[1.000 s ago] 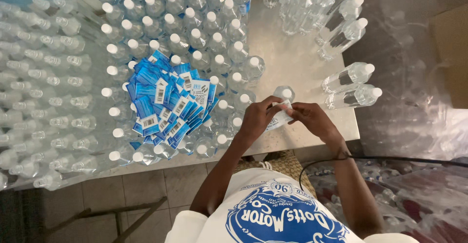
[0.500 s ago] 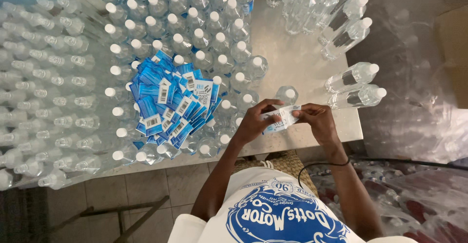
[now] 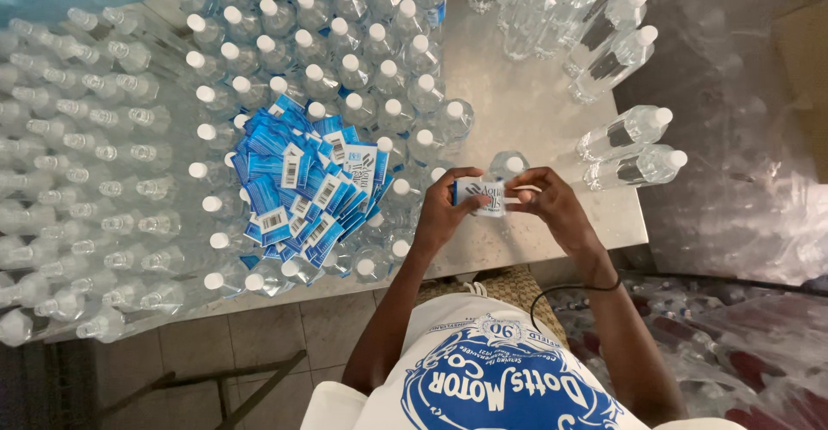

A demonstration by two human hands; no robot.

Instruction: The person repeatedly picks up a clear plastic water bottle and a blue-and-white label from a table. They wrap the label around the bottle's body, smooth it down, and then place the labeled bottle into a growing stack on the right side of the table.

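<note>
While both hands meet over the desk (image 3: 517, 94) edge, left hand (image 3: 444, 210) and right hand (image 3: 552, 206) pinch 1 clear bottle (image 3: 500, 171) w/ a blue-white label (image 3: 481, 195) pressed round it. Bottle sits just right of the blue label pile (image 3: 302, 184), which lies atop capped bottles (image 3: 285, 42). 2 bottles (image 3: 630, 150) lie on their sides right of the held bottle.

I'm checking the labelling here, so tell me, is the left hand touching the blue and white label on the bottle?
Touching. The head view shows the left hand with its fingers wrapped onto the label around the bottle, with no gap.
</note>
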